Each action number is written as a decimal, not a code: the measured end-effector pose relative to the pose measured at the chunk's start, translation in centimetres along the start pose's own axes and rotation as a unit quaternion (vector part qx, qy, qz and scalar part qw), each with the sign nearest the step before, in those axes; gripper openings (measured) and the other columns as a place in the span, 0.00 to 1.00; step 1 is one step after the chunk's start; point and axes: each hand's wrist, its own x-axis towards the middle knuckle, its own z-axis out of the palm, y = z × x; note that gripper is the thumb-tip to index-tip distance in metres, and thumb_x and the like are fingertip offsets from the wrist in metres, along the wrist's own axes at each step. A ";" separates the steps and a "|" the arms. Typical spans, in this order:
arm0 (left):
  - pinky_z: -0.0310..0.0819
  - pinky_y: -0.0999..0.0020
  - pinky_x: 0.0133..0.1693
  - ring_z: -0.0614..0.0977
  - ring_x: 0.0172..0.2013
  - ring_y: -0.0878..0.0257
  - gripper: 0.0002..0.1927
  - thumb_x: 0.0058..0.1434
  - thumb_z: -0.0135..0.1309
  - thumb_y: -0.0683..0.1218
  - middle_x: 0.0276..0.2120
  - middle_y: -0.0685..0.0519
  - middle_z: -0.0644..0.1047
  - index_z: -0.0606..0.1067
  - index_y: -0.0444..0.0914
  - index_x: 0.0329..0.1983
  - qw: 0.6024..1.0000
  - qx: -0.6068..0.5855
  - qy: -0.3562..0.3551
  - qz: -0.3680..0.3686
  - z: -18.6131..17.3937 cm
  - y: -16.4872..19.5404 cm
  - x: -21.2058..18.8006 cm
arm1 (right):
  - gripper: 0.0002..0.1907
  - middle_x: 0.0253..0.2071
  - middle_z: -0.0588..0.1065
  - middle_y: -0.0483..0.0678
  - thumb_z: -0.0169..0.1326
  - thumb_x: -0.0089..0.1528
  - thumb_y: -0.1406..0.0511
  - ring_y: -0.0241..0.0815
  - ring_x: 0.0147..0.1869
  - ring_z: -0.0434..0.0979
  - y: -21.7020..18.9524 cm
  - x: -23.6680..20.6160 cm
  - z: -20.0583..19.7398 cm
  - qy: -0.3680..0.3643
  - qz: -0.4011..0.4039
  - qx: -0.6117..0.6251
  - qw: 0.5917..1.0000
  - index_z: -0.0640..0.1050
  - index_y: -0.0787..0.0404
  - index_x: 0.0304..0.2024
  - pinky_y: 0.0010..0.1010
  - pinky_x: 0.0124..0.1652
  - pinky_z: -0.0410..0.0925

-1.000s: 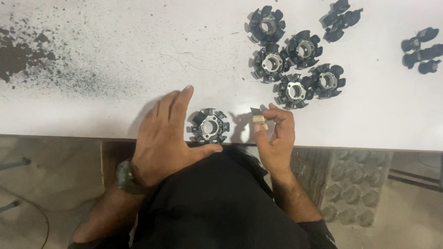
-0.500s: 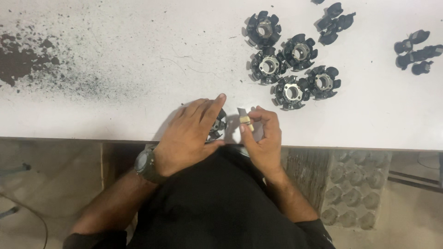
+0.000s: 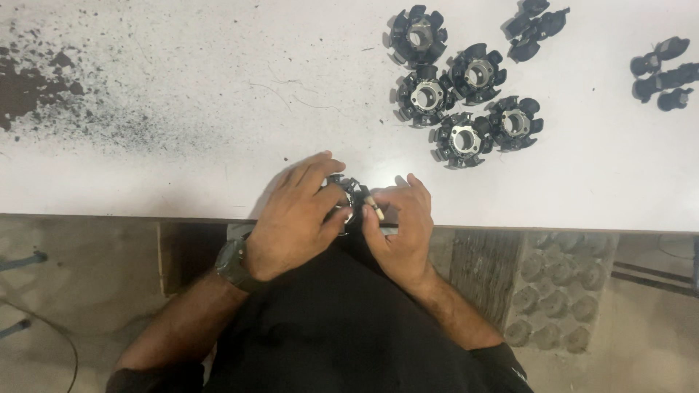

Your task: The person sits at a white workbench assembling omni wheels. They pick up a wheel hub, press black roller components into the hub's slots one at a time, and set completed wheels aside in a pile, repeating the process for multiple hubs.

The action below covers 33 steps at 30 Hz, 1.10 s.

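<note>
Gripping black toothed ring (image 3: 352,191), both hands (image 3: 295,218) (image 3: 402,229)

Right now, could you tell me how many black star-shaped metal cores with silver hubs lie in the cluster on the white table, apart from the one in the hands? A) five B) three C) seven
A: five black star-shaped cores lie clustered on the white table, beyond the sixth core between the left hand and right hand.
</note>
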 end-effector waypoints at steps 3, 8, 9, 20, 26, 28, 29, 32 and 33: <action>0.67 0.50 0.61 0.72 0.65 0.50 0.06 0.62 0.60 0.46 0.58 0.45 0.74 0.78 0.38 0.37 1.000 -0.006 0.017 -0.004 -1.1 -0.6 -0.2 | 0.13 0.41 0.76 0.49 0.61 0.61 0.72 0.49 0.48 0.77 0.1 0.2 0.2 -0.011 -0.001 -0.010 1.000 0.73 0.61 0.46 0.56 0.68 0.63; 0.69 0.51 0.57 0.74 0.59 0.52 0.07 0.59 0.59 0.45 0.54 0.45 0.75 0.79 0.38 0.38 0.990 0.075 -0.095 -0.073 -4.5 -0.4 -0.7 | 0.12 0.37 0.75 0.48 0.61 0.62 0.72 0.48 0.42 0.77 1.1 1.8 0.5 -0.028 -0.004 -0.007 1.000 0.73 0.61 0.45 0.56 0.68 0.63; 0.69 0.50 0.58 0.74 0.60 0.49 0.10 0.57 0.60 0.46 0.55 0.42 0.74 0.78 0.37 0.39 0.994 0.086 -0.060 -0.041 -4.8 0.1 -0.7 | 0.11 0.36 0.74 0.48 0.61 0.62 0.72 0.47 0.40 0.76 1.2 1.9 0.5 -0.034 0.002 -0.007 0.999 0.74 0.61 0.45 0.56 0.68 0.64; 0.73 0.51 0.55 0.74 0.58 0.45 0.16 0.58 0.62 0.45 0.59 0.42 0.71 0.75 0.34 0.47 0.998 -0.023 0.039 -0.050 0.4 1.3 0.5 | 0.14 0.43 0.78 0.49 0.62 0.61 0.73 0.49 0.50 0.81 0.9 0.5 -0.7 -0.028 -0.018 0.069 0.997 0.72 0.61 0.47 0.53 0.68 0.65; 0.76 0.57 0.52 0.77 0.57 0.48 0.11 0.61 0.60 0.42 0.60 0.44 0.73 0.76 0.35 0.45 0.997 -0.031 0.051 -0.042 1.5 0.4 0.1 | 0.15 0.42 0.78 0.48 0.64 0.58 0.73 0.47 0.49 0.80 0.6 0.9 -1.0 -0.061 -0.040 -0.003 0.997 0.75 0.60 0.45 0.54 0.66 0.66; 0.76 0.57 0.52 0.78 0.56 0.49 0.09 0.61 0.61 0.41 0.59 0.45 0.74 0.77 0.35 0.44 0.996 -0.042 0.070 -0.040 1.5 0.3 0.1 | 0.15 0.42 0.78 0.48 0.64 0.58 0.73 0.47 0.49 0.80 0.3 1.1 -1.0 -0.058 -0.042 -0.013 0.997 0.75 0.60 0.45 0.54 0.65 0.67; 0.76 0.57 0.52 0.78 0.55 0.50 0.09 0.60 0.61 0.41 0.58 0.45 0.75 0.77 0.35 0.43 0.995 -0.049 0.078 -0.038 1.4 0.3 0.1 | 0.15 0.41 0.78 0.48 0.64 0.58 0.73 0.47 0.48 0.80 0.2 1.2 -1.0 -0.055 -0.043 -0.017 0.997 0.75 0.60 0.45 0.54 0.65 0.67; 0.74 0.55 0.54 0.77 0.56 0.51 0.07 0.59 0.61 0.41 0.57 0.45 0.74 0.78 0.36 0.39 0.995 -0.024 0.091 -0.017 1.3 0.1 0.3 | 0.14 0.40 0.78 0.49 0.64 0.57 0.73 0.51 0.48 0.79 -0.2 1.5 -1.2 -0.059 -0.040 -0.023 0.997 0.75 0.61 0.44 0.53 0.64 0.68; 0.73 0.54 0.55 0.77 0.57 0.50 0.07 0.59 0.62 0.41 0.56 0.45 0.74 0.78 0.36 0.39 0.995 -0.017 0.094 -0.011 1.3 0.0 0.3 | 0.14 0.40 0.77 0.49 0.64 0.56 0.73 0.52 0.48 0.79 -0.4 1.6 -1.2 -0.062 -0.039 -0.023 0.997 0.75 0.61 0.43 0.53 0.64 0.69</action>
